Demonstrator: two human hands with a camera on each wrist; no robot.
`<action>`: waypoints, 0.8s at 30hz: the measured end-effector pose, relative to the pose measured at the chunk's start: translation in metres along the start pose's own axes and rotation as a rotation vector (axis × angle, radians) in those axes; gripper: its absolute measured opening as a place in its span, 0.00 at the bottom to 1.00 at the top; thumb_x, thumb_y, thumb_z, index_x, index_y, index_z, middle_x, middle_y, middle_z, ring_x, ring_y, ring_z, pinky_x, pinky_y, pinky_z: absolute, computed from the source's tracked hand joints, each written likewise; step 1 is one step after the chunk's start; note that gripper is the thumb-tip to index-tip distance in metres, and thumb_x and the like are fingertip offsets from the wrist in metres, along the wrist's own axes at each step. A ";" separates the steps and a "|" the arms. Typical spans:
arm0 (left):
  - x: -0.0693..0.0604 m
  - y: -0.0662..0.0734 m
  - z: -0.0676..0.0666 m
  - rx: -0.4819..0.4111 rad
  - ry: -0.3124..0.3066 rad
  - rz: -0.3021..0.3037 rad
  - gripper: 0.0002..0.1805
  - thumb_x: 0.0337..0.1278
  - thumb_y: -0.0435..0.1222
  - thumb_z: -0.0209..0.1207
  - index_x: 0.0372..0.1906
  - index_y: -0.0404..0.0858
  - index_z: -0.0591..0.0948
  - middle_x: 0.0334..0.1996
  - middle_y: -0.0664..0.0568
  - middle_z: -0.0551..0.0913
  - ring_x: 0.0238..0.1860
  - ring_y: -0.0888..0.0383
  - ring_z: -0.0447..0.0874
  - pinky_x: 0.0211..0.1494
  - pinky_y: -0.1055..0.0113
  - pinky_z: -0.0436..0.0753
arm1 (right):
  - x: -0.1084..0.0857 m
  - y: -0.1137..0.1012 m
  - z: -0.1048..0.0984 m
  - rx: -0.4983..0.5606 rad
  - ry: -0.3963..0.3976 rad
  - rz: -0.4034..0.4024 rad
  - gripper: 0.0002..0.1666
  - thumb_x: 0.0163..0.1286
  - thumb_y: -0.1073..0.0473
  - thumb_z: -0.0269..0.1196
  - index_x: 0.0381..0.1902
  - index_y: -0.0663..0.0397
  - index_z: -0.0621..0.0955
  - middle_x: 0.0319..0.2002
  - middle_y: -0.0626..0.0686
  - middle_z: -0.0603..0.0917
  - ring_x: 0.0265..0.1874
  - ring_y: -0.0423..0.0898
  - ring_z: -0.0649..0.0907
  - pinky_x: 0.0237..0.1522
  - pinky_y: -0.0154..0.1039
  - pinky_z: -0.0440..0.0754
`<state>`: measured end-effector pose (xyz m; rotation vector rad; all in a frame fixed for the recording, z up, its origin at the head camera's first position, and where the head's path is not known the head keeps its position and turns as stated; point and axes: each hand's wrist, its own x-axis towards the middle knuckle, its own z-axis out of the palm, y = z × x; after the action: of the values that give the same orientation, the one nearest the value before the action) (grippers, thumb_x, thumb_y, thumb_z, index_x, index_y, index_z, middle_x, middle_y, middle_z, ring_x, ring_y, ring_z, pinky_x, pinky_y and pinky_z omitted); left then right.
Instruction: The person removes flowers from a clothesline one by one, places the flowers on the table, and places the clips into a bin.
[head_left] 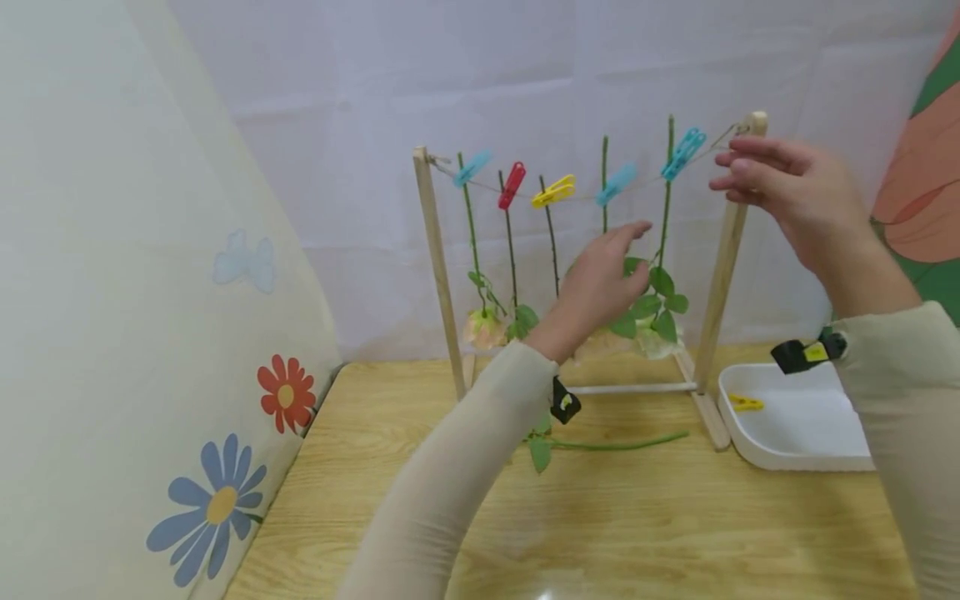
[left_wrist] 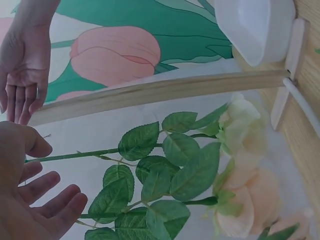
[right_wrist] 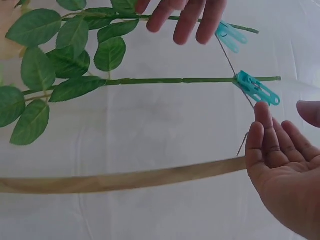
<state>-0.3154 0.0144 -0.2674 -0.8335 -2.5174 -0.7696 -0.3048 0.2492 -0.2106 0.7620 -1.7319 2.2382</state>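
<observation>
Several artificial roses hang head down from a twine [right_wrist: 227,55] tied across a wooden stand [head_left: 723,292]. Clothespins grip their stems: a red clothespin [head_left: 512,185], a yellow clothespin [head_left: 555,192] and three blue ones, including the rightmost blue clothespin [head_left: 684,154]. My left hand [head_left: 600,279] is in front of the right-hand roses, fingers loosely spread and holding nothing; its palm shows in the left wrist view. Near the stand's right post, my right hand [head_left: 802,196] is beside the rightmost blue clothespin with relaxed fingers and nothing in them. Pale rose blooms [left_wrist: 245,200] hang below the leaves.
A white tray [head_left: 795,454] with a yellow clothespin [head_left: 746,403] stands right of the stand on the wooden table [head_left: 660,517]. Another rose stem [head_left: 622,446] lies in front of the stand, its bloom end hidden by my left arm. A flower-decorated wall [head_left: 187,333] borders the left.
</observation>
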 end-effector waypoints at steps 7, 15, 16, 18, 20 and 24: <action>0.010 0.000 -0.001 -0.221 0.038 -0.078 0.29 0.72 0.36 0.56 0.74 0.43 0.68 0.71 0.53 0.73 0.64 0.55 0.77 0.60 0.71 0.80 | 0.011 0.002 0.015 -0.053 0.051 -0.015 0.23 0.69 0.63 0.68 0.60 0.63 0.79 0.50 0.53 0.83 0.43 0.44 0.87 0.46 0.27 0.85; 0.021 0.002 0.001 -0.376 0.025 -0.151 0.31 0.71 0.37 0.57 0.75 0.44 0.66 0.73 0.57 0.70 0.68 0.56 0.74 0.66 0.70 0.76 | 0.023 0.003 0.029 -0.181 0.065 0.011 0.30 0.71 0.62 0.65 0.68 0.66 0.73 0.48 0.49 0.84 0.42 0.41 0.87 0.44 0.25 0.84; 0.023 0.003 0.002 -0.391 0.027 -0.156 0.31 0.71 0.37 0.57 0.76 0.44 0.66 0.73 0.56 0.71 0.69 0.56 0.74 0.66 0.69 0.76 | 0.025 0.002 0.031 -0.226 0.074 0.018 0.30 0.72 0.62 0.65 0.69 0.65 0.73 0.48 0.48 0.84 0.42 0.41 0.86 0.44 0.25 0.84; 0.026 0.004 0.004 -0.422 0.033 -0.170 0.32 0.71 0.37 0.57 0.76 0.45 0.65 0.72 0.55 0.71 0.69 0.56 0.74 0.66 0.68 0.77 | 0.028 0.000 0.035 -0.325 0.093 0.034 0.31 0.73 0.60 0.63 0.71 0.63 0.71 0.49 0.47 0.83 0.41 0.40 0.86 0.44 0.24 0.83; 0.028 0.004 0.008 -0.464 0.041 -0.196 0.32 0.71 0.37 0.58 0.76 0.47 0.65 0.72 0.56 0.72 0.68 0.57 0.74 0.65 0.68 0.78 | 0.031 -0.001 0.039 -0.416 0.115 0.058 0.31 0.75 0.59 0.62 0.73 0.60 0.70 0.50 0.45 0.82 0.41 0.38 0.85 0.44 0.24 0.83; 0.033 0.005 0.016 -0.537 0.050 -0.229 0.32 0.71 0.36 0.58 0.76 0.47 0.66 0.71 0.55 0.73 0.68 0.56 0.75 0.62 0.68 0.80 | 0.035 -0.001 0.044 -0.446 0.152 0.089 0.31 0.76 0.60 0.60 0.74 0.59 0.68 0.51 0.46 0.82 0.39 0.38 0.85 0.43 0.25 0.83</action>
<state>-0.3395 0.0416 -0.2620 -0.6712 -2.4135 -1.5657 -0.3216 0.2031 -0.1839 0.4113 -2.1082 1.7957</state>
